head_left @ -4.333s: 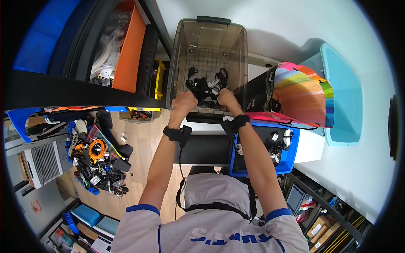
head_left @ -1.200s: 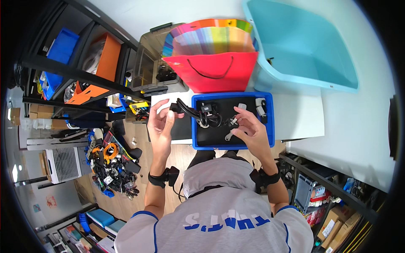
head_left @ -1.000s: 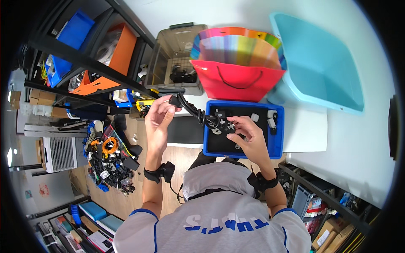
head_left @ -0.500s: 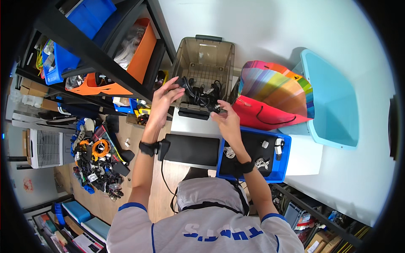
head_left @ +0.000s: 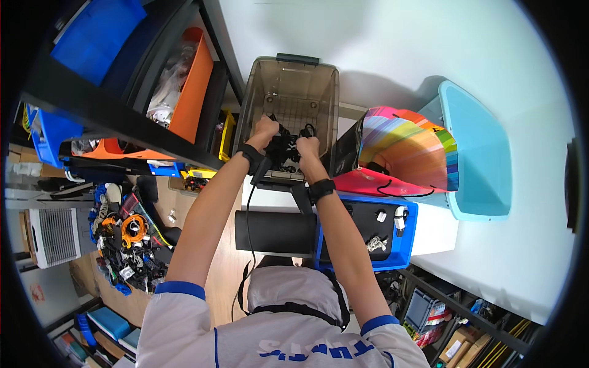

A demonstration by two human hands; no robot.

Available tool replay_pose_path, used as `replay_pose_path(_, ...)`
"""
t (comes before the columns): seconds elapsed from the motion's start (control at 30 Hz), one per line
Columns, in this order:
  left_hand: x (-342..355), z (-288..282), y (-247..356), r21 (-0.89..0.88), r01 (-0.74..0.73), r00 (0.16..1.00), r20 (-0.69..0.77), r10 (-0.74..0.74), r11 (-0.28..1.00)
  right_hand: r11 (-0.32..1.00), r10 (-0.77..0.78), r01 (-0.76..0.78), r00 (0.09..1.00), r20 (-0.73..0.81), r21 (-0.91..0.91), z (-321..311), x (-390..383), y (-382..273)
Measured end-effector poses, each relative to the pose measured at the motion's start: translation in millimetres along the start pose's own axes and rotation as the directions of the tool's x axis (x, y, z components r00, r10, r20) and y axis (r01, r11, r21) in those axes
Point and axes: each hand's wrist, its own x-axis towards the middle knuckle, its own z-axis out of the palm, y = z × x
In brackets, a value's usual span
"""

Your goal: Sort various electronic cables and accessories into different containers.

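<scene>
A translucent grey-brown bin [head_left: 291, 83] stands at the back centre with a tangle of black cables [head_left: 284, 154] on its bottom. My left hand [head_left: 264, 129] is inside its left part, fingers curled closed on black cable. My right hand [head_left: 307, 148] is closed on black cable at the right of the tangle. Both sets of fingertips are partly hidden. Below the bin, a blue tray [head_left: 405, 227] with a black bottom holds white adapters [head_left: 400, 218] and a coiled white cable [head_left: 376, 244].
A bright striped bag [head_left: 417, 153] stands right of the bin, beside a light-blue tub [head_left: 481, 159]. Black shelving [head_left: 123, 110] with an orange container [head_left: 188, 86] is at left. A cable pile [head_left: 129, 257] lies on the floor at lower left. A black pad [head_left: 270, 230] lies left of the tray.
About a second ago both hands held a black cable bundle over the blue tray. They have moved up and leftward with it and are now lowered into the translucent bin.
</scene>
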Motion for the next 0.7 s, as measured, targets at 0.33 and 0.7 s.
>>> replay_pose_path(0.33, 101.9, 3.5, -73.1, 0.003, 0.088, 0.929, 0.361, -0.083, 0.996, 0.92, 0.196, -0.211, 0.977, 0.078, 0.33, 9.1, 19.8, 8.9)
replay_pose_path(0.7, 94.2, 19.4, -60.6, 0.202, -0.112, 0.887, 0.462, 0.007, 0.973, 0.938, 0.157, -0.249, 0.926, 0.343, 0.242, 7.6, 38.5, 5.5)
